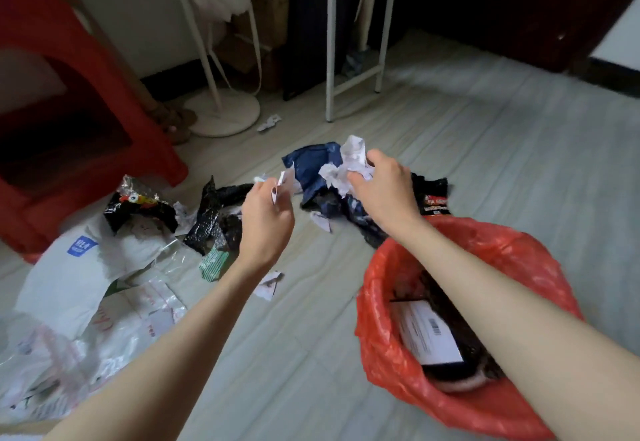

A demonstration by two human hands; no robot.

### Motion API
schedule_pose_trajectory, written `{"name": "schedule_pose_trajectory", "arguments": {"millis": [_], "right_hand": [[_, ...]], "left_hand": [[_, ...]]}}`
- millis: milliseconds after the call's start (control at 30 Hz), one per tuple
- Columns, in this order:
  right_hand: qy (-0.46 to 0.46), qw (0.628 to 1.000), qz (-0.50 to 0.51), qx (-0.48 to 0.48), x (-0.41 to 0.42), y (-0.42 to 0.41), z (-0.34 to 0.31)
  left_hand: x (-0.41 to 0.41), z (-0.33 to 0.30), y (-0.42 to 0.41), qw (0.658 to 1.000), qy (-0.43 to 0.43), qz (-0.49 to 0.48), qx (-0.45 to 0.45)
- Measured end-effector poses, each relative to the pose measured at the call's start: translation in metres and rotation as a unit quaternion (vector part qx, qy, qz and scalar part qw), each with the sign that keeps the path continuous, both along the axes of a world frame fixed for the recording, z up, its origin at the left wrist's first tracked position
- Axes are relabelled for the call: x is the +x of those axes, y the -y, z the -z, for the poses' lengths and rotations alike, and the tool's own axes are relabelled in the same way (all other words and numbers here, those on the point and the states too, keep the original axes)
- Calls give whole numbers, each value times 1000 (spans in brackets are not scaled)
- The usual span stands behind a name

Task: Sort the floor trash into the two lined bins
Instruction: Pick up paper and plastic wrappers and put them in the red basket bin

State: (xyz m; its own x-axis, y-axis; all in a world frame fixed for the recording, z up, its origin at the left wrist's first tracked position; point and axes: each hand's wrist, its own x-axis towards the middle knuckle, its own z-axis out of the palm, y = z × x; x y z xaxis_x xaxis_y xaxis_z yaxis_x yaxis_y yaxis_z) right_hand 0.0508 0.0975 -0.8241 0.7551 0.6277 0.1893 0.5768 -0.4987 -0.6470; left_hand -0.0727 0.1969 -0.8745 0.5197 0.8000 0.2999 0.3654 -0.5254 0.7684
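My right forearm (519, 302) crosses the red-lined bin (485, 257), covering part of its opening; the frame's lower edge cuts its near rim. My fingers (360, 177) disappear into the crumpled white paper (346, 163). The print on the labelled box (429, 333) inside is too small to read. The red stool (69, 94) runs off the left edge.

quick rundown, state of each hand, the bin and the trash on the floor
left hand: pinching small paper scrap
right hand: gripping crumpled white paper
red-lined bin: open, partly filled
blue bag: crumpled on floor
black wrappers: torn, on floor
white mailer bags: flat on floor
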Motion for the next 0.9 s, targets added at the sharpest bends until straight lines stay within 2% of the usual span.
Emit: {"name": "schedule_pose_trajectory", "arguments": {"millis": [67, 167, 300, 400, 533, 600, 700, 800, 900], "right_hand": [[-10, 999, 38, -8, 21, 31, -16], [-62, 988, 58, -132, 49, 74, -24], [-172, 914, -8, -367, 71, 121, -1], [-159, 869, -19, -469, 81, 155, 22], [-146, 852, -27, -502, 86, 191, 40], [-156, 861, -38, -483, 86, 195, 42], [-168, 891, -55, -418, 88, 187, 41], [-115, 905, -40, -408, 84, 180, 44], [-108, 881, -65, -456, 73, 181, 63]], "left_hand": [[13, -26, 26, 999, 17, 30, 2], [28, -53, 67, 993, 16, 120, 9], [44, -58, 118, 956, -83, 281, 7], [57, -39, 150, 915, -186, 357, -3], [68, -9, 184, 851, -306, 423, 51], [65, 5, 188, 810, -374, 442, 95], [64, 18, 184, 790, -393, 424, 202], [63, 30, 182, 763, -419, 409, 274], [63, 38, 181, 747, -437, 416, 279]]}}
